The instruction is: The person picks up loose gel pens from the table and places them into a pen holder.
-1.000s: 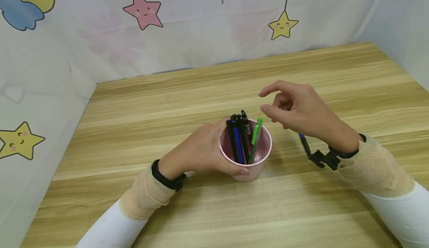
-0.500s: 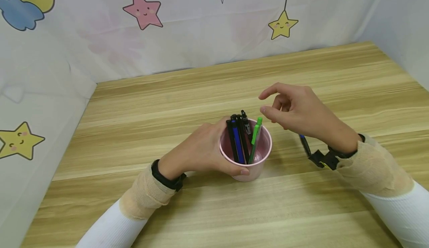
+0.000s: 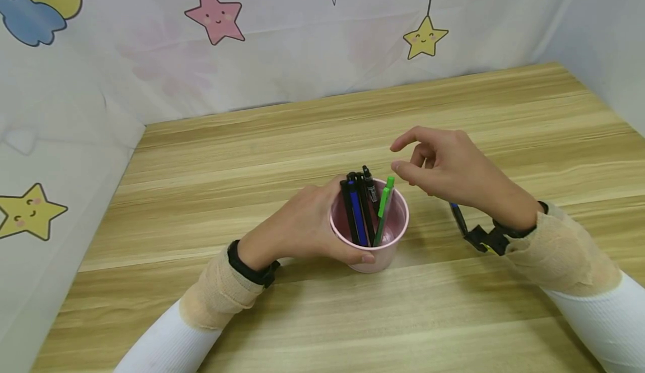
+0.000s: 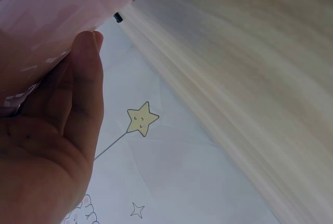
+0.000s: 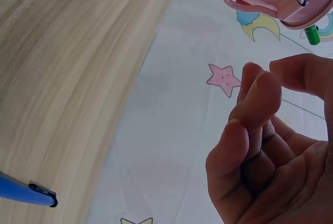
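My left hand (image 3: pixel 312 222) grips a pink cup (image 3: pixel 373 261) from its left side, thumb across the front and the other fingers behind. Several pens stand in this cup, leaning at its left and back: black ones, one with a blue clip (image 3: pixel 356 216), and a green pen (image 3: pixel 385 202) at the right. In the left wrist view, fingers (image 4: pixel 86 94) lie along the glossy pink wall. Just right of the rim, above the table, my right hand (image 3: pixel 453 166) hovers with fingers loosely bent and nothing between them. The right wrist view shows the thumb and index finger near each other.
A blue-and-black pen (image 3: pixel 457 216) lies on the wooden table (image 3: pixel 227 154) under my right wrist, partly hidden by the wrist strap. White cloth walls (image 3: pixel 282 37) printed with stars border the table's back and left.
My right hand has sunk very slightly near the cup's rim. The left hand, cup and pens have stayed put.
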`<move>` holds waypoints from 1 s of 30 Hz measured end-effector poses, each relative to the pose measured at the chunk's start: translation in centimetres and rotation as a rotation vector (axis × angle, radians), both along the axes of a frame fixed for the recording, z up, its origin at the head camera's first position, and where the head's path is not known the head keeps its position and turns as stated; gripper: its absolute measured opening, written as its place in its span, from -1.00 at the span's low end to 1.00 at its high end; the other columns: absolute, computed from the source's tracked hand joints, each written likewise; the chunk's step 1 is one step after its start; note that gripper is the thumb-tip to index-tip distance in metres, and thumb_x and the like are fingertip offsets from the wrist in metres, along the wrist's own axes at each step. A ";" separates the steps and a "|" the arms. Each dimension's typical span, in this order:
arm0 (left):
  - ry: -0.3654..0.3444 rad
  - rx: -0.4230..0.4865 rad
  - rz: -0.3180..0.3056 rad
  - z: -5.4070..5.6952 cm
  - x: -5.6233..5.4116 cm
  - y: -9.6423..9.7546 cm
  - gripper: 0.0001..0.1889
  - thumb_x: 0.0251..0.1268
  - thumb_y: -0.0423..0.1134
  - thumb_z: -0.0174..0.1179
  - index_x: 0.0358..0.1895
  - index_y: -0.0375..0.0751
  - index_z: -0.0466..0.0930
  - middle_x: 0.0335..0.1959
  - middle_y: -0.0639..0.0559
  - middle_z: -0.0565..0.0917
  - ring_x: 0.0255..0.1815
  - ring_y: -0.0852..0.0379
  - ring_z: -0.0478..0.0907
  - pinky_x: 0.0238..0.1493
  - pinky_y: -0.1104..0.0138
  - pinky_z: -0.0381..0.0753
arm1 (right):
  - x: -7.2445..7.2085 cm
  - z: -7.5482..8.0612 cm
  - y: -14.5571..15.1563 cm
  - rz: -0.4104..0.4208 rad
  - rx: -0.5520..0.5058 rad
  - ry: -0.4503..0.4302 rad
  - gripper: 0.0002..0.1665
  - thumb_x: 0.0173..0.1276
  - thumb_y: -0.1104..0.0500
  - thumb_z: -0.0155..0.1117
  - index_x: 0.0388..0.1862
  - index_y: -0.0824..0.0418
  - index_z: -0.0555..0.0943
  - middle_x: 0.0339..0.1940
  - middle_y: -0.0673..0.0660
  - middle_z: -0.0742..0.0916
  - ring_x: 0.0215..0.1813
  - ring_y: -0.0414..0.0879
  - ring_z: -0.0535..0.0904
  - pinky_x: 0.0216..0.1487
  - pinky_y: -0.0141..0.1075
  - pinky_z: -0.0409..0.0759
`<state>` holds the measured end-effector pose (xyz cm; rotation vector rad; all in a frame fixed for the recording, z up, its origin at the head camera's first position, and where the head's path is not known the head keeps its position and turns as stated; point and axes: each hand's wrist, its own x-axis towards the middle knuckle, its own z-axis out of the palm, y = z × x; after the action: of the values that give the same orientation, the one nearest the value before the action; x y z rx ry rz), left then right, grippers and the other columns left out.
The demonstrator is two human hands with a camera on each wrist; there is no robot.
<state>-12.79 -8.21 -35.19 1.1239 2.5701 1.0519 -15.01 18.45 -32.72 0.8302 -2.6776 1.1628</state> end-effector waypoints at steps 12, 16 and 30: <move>0.004 -0.009 0.012 -0.1 0.0 -0.1 -0.04 -0.30 0.25 0.62 0.28 0.08 0.41 -0.17 0.33 0.66 -0.22 0.38 0.61 -0.22 0.35 0.63 | 0.1 0.0 -0.2 -0.063 0.106 -0.064 -0.74 0.40 0.07 0.34 -0.02 0.16 0.64 -0.57 -0.04 0.67 -0.64 -0.13 0.45 -0.59 -0.27 0.43; 0.007 -0.014 0.013 -0.1 0.0 -0.1 -0.05 -0.30 0.25 0.62 0.28 0.07 0.41 -0.18 0.33 0.66 -0.22 0.37 0.62 -0.22 0.35 0.63 | 0.1 0.0 -0.2 -0.075 0.127 -0.080 -0.73 0.40 0.05 0.34 -0.03 0.16 0.65 -0.57 -0.04 0.67 -0.64 -0.12 0.46 -0.58 -0.27 0.43; 0.005 -0.009 0.006 -0.1 0.2 -0.2 -0.05 -0.31 0.25 0.63 0.28 0.06 0.41 -0.17 0.33 0.66 -0.21 0.37 0.62 -0.21 0.35 0.63 | 0.3 0.0 -0.2 -0.110 0.212 -0.143 -0.65 0.39 -0.03 0.34 -0.01 0.18 0.64 -0.57 -0.02 0.67 -0.64 -0.10 0.46 -0.56 -0.24 0.43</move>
<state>-12.58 -8.42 -35.28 1.1187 2.5814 1.0392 -14.74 18.25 -32.72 0.6367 -2.9611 0.9608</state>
